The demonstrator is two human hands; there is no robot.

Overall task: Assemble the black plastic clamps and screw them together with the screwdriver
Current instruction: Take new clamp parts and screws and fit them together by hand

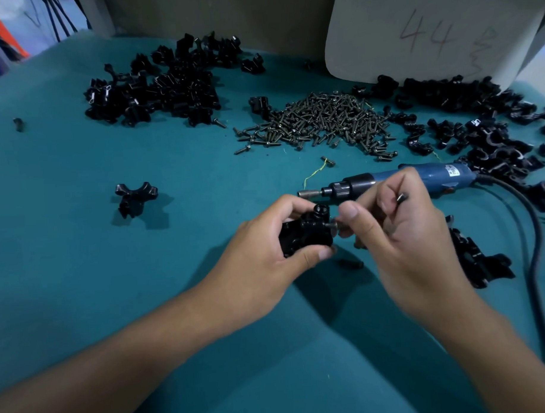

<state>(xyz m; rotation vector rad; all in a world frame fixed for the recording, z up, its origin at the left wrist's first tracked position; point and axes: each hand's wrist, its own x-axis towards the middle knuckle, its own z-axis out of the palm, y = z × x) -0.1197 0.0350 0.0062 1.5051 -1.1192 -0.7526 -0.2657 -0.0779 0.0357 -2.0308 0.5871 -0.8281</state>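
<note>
My left hand (263, 246) grips a black plastic clamp (306, 231) above the teal table (82, 274). My right hand (405, 232) pinches a screw (331, 226) between thumb and forefinger, its tip at a hole on the clamp's right side. A second screw (401, 198) sticks out from between the curled fingers of that hand. The blue electric screwdriver (397, 182) lies on the table just behind my hands, its bit pointing left and its black cable (532, 259) trailing to the right. An assembled clamp (135, 198) lies apart to the left.
A heap of dark screws (321, 124) lies behind the screwdriver. Piles of black clamp parts sit at the back left (165, 83) and along the right (485, 131). More clamp pieces (480, 257) lie right of my right hand. A grey bin (428, 24) stands at the back right.
</note>
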